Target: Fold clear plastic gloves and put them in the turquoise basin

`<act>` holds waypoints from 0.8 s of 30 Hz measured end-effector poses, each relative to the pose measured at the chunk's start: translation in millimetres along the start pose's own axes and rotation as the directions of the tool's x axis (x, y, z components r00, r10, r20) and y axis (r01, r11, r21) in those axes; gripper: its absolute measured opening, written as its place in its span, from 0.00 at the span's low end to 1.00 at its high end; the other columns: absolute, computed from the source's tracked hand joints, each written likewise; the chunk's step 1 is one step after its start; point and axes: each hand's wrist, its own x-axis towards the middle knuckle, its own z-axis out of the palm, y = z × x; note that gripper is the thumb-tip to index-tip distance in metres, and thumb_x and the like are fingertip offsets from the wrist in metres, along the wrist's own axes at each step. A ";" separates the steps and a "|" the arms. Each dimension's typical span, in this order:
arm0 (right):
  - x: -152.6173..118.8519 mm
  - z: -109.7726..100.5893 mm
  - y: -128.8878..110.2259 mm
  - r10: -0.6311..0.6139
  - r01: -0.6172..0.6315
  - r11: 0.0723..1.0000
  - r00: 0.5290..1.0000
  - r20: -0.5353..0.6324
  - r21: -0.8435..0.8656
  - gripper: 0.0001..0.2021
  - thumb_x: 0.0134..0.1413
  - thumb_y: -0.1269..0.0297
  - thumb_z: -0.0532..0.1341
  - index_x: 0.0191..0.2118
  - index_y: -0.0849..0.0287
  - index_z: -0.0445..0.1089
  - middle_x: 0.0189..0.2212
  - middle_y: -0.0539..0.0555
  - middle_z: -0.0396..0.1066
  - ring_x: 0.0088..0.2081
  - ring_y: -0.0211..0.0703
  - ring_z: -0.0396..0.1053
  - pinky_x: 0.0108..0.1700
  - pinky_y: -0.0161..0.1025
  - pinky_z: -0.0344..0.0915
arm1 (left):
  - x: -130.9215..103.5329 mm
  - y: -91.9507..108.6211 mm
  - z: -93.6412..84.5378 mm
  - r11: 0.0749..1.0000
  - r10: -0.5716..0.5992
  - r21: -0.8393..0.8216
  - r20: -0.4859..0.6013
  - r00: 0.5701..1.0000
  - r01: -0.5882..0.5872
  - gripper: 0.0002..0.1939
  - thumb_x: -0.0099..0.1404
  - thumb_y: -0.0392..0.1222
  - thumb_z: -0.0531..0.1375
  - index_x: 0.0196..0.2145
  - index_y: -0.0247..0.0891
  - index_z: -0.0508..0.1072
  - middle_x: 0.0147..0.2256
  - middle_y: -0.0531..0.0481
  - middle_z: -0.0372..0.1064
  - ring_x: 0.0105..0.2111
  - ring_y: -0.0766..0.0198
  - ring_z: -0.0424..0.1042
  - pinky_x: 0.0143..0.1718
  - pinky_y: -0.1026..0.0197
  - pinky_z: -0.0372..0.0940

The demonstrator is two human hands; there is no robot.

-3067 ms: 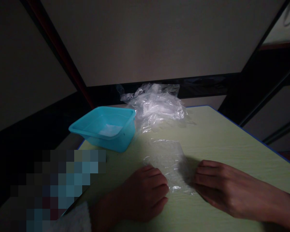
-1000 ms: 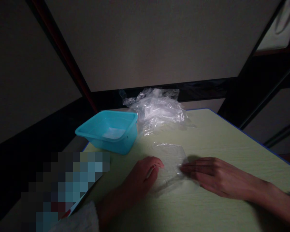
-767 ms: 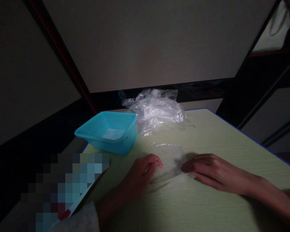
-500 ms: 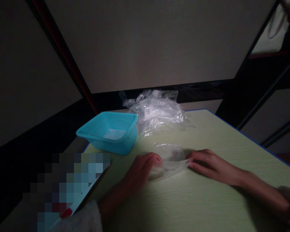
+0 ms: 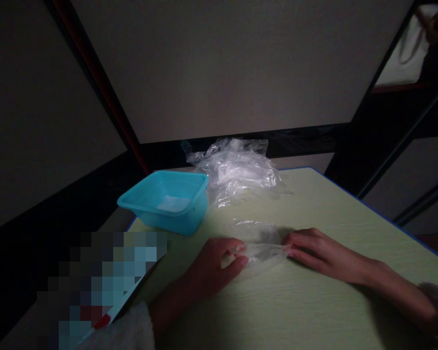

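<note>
A small clear plastic bag is stretched between my two hands, low over the table. My left hand pinches its left end between thumb and fingers. On the other side, my right hand has the bag's right end gripped in its fingertips. The far part of the bag spreads toward the back of the table. Behind it lies a heap of crumpled clear plastic bags. The turquoise plastic basin stands to the left of the heap, with something whitish on its bottom.
The pale green table has a blue edge and reaches a wall panel at the back. A blurred-out flat item lies at the left front. A white bag shows at upper right.
My left hand has turned, so its thumb and fingers now show around the bag's left end. The bag's near edge is drawn straighter. My right hand has hardly moved.
</note>
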 end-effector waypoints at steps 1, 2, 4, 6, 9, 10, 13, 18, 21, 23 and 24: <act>-1.4 -0.8 -1.2 -0.013 0.014 0.999 1.000 0.019 -0.029 0.17 0.65 0.58 0.45 0.29 0.59 0.63 0.22 0.49 0.63 0.24 0.36 0.63 0.25 0.34 0.59 | -2.7 2.2 1.0 0.999 0.009 0.036 -0.002 1.000 -0.009 0.14 0.55 0.46 0.55 0.33 0.35 0.73 0.32 0.48 0.75 0.32 0.59 0.71 0.37 0.60 0.63; -2.8 -1.5 -2.2 -0.024 0.026 0.998 0.999 0.038 -0.053 0.18 0.65 0.58 0.44 0.30 0.59 0.64 0.22 0.50 0.64 0.25 0.37 0.64 0.26 0.35 0.59 | -5.5 4.6 2.0 0.997 0.020 0.073 0.001 1.000 -0.020 0.13 0.54 0.45 0.56 0.34 0.35 0.73 0.32 0.48 0.75 0.32 0.59 0.71 0.37 0.60 0.63; -5.7 -2.7 -3.6 -0.036 0.042 0.996 0.997 0.071 -0.074 0.20 0.65 0.57 0.43 0.31 0.60 0.65 0.22 0.51 0.65 0.25 0.38 0.64 0.27 0.36 0.60 | -11.1 9.1 4.2 0.990 0.043 0.134 0.000 0.999 -0.043 0.13 0.53 0.43 0.56 0.34 0.36 0.73 0.32 0.48 0.75 0.33 0.59 0.71 0.38 0.59 0.63; -8.0 -3.5 -4.3 -0.054 0.060 0.996 0.995 0.084 -0.070 0.20 0.65 0.57 0.43 0.31 0.60 0.66 0.22 0.52 0.65 0.25 0.38 0.64 0.27 0.36 0.60 | -15.4 12.0 6.5 0.986 0.057 0.156 -0.018 0.998 -0.053 0.12 0.51 0.43 0.57 0.34 0.37 0.73 0.32 0.49 0.74 0.32 0.59 0.71 0.37 0.60 0.64; -9.2 -3.5 -5.1 -0.049 0.052 0.997 0.996 0.081 -0.048 0.19 0.65 0.57 0.44 0.30 0.59 0.65 0.22 0.51 0.64 0.26 0.38 0.64 0.27 0.36 0.60 | -16.9 12.1 8.7 0.990 0.028 0.140 -0.029 0.999 -0.024 0.13 0.50 0.43 0.58 0.34 0.37 0.73 0.32 0.49 0.74 0.32 0.59 0.70 0.36 0.59 0.64; -8.7 -3.2 -5.5 -0.030 0.033 0.999 0.996 0.080 -0.034 0.19 0.65 0.56 0.44 0.30 0.59 0.65 0.22 0.50 0.63 0.25 0.37 0.64 0.27 0.35 0.59 | -15.7 11.3 8.8 0.994 0.003 0.114 -0.028 1.000 0.000 0.12 0.50 0.43 0.58 0.33 0.37 0.73 0.31 0.48 0.74 0.31 0.59 0.70 0.35 0.60 0.64; -5.3 -1.5 -6.6 0.066 -0.069 0.996 0.996 0.065 0.050 0.17 0.64 0.57 0.46 0.28 0.58 0.62 0.20 0.47 0.60 0.23 0.35 0.61 0.25 0.34 0.57 | -8.5 7.7 6.9 0.997 -0.071 -0.042 0.010 0.997 0.071 0.11 0.53 0.44 0.55 0.30 0.35 0.72 0.28 0.48 0.73 0.29 0.61 0.70 0.32 0.62 0.63; 2.5 3.3 -4.1 0.240 -0.236 0.928 0.970 0.020 0.289 0.15 0.61 0.57 0.49 0.27 0.58 0.59 0.19 0.44 0.53 0.21 0.33 0.53 0.22 0.32 0.52 | 7.5 -0.1 2.3 0.906 -0.189 -0.368 0.090 0.978 0.209 0.23 0.58 0.57 0.51 0.30 0.32 0.71 0.26 0.46 0.72 0.26 0.63 0.70 0.28 0.63 0.63; 5.8 7.2 0.2 0.338 -0.313 0.864 0.941 0.007 0.393 0.16 0.59 0.53 0.51 0.26 0.59 0.59 0.21 0.46 0.56 0.22 0.34 0.53 0.23 0.33 0.52 | 16.7 -4.8 2.2 0.793 -0.336 -0.492 0.138 0.932 0.359 0.27 0.52 0.63 0.55 0.30 0.32 0.71 0.26 0.46 0.72 0.23 0.64 0.70 0.26 0.64 0.63; 7.9 9.7 2.7 0.390 -0.348 0.818 0.921 0.004 0.458 0.17 0.58 0.51 0.52 0.27 0.60 0.60 0.21 0.47 0.58 0.22 0.34 0.54 0.24 0.33 0.52 | 22.2 -7.4 2.6 0.729 -0.404 -0.534 0.171 0.899 0.429 0.26 0.52 0.63 0.56 0.29 0.33 0.71 0.26 0.46 0.73 0.22 0.64 0.70 0.25 0.64 0.63; 9.1 10.8 3.6 0.413 -0.361 0.796 0.911 0.000 0.486 0.18 0.57 0.49 0.52 0.27 0.60 0.60 0.21 0.47 0.58 0.22 0.34 0.54 0.23 0.33 0.52 | 24.6 -8.4 2.6 0.710 -0.424 -0.543 0.179 0.888 0.448 0.26 0.52 0.63 0.56 0.29 0.33 0.71 0.26 0.46 0.73 0.22 0.64 0.71 0.24 0.64 0.63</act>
